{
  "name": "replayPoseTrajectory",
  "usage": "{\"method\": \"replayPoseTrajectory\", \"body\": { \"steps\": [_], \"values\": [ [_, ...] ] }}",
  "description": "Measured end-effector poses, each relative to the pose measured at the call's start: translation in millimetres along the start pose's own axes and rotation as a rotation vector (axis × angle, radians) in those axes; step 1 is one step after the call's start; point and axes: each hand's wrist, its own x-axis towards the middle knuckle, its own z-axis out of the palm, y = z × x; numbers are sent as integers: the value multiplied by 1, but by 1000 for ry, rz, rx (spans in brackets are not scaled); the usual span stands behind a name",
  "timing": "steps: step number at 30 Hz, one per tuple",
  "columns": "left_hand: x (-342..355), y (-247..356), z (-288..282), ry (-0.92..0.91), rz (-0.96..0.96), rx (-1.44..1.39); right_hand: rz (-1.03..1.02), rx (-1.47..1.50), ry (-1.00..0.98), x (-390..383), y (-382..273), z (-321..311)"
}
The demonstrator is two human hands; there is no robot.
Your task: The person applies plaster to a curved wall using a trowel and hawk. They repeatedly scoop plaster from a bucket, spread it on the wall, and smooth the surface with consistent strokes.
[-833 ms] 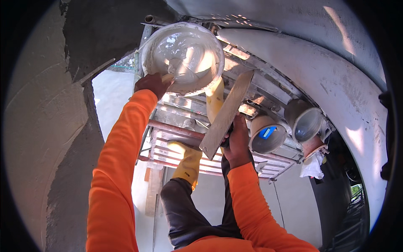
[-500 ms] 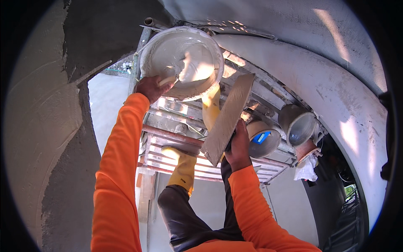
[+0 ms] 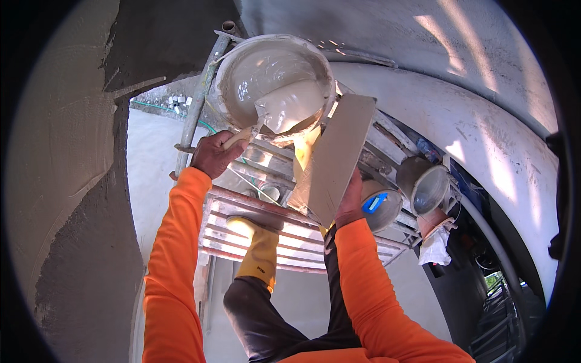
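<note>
My left hand (image 3: 213, 154) is closed around the pale handle of a trowel (image 3: 241, 137). Its blade, covered by a smooth mound of wet grey plaster (image 3: 293, 107), is over the near side of a large round tub (image 3: 330, 75). More wet plaster coats the inside of the tub. My right hand (image 3: 350, 202) grips a long rectangular plastering float (image 3: 344, 151) from beneath, its broad face turned up and smeared with grey. The float slants beside the tub's right edge and hides most of my right fingers.
I stand in yellow boots (image 3: 260, 251) on a slatted scaffold platform (image 3: 290, 257). To the right are a bucket (image 3: 390, 212) with a blue object inside and another bucket (image 3: 431, 189). A partly plastered wall (image 3: 66, 151) rises at left, and a scaffold pole (image 3: 203, 91) stands beside the tub.
My left hand has drawn the trowel slightly back toward me, with a fuller mound of plaster on it. The float has turned to show more of its broad face. The view has shifted slightly.
</note>
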Motion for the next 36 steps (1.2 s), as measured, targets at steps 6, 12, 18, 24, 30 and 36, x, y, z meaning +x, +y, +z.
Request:
{"method": "replayPoseTrajectory", "body": {
  "steps": [6,12,18,24,30,36],
  "values": [
    [-52,3,10,231,303,-45,82,72,-92,49,56,2],
    [-60,-15,14,434,666,480,121,178,-295,81,89,-8],
    [-41,-46,25,481,761,636,86,180,-299,95,85,-6],
    [-36,-82,20,592,570,639,39,173,-253,78,72,-8],
    [-29,-83,24,611,503,817,-23,132,-213,60,38,-4],
    [-32,-6,53,383,224,867,-60,87,-249,28,6,51]
  ]
}}
